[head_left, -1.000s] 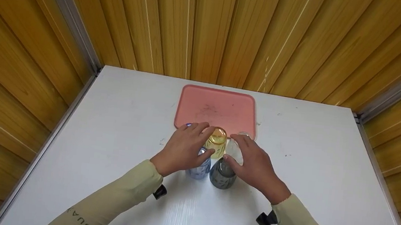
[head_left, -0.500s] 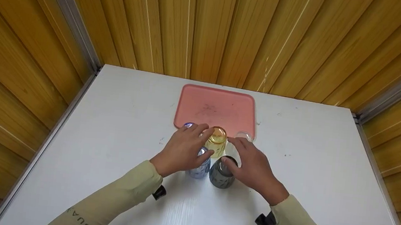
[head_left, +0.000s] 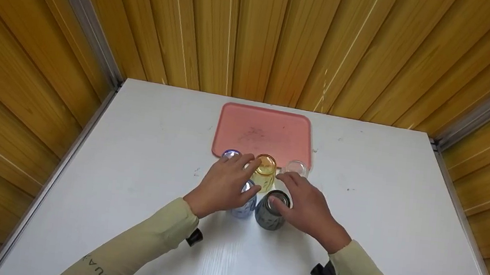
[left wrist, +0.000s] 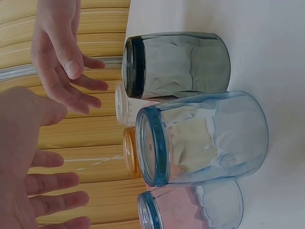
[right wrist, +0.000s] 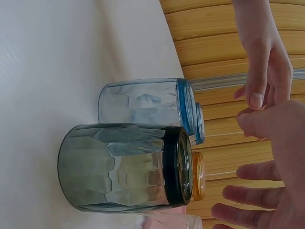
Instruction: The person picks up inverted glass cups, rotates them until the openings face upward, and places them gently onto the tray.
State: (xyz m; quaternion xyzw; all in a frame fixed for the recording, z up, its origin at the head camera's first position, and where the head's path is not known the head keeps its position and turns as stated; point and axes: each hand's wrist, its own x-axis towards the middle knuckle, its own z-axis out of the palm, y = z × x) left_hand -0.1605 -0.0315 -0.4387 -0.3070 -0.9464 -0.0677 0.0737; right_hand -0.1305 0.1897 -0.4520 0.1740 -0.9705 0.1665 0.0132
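Observation:
Several glass tumblers stand close together, thick-ringed ends up: a smoky grey one (head_left: 269, 220) and a light blue one (head_left: 243, 210) in front, with a yellow one (head_left: 264, 178), a clear one (head_left: 298, 167) and a second blue one (head_left: 231, 153) behind. Over the blue ones hovers my left hand (head_left: 225, 182), fingers spread and apart from the glass in the left wrist view. My right hand (head_left: 310, 204) hangs above the grey and clear tumblers, its fingers loosely bent around nothing; the right wrist view shows a gap between it and the grey tumbler (right wrist: 114, 167). Both hands partly cover the tumblers in the head view.
A pink tray (head_left: 264, 130) lies flat just behind the tumblers, towards the table's far edge. The white table (head_left: 148, 145) is bounded by wood-patterned panels (head_left: 255, 38) at the back and sides.
My right hand has drawn slightly back towards me, uncovering more of the clear and grey tumblers. My left hand stays almost still, and the tumblers have kept their places.

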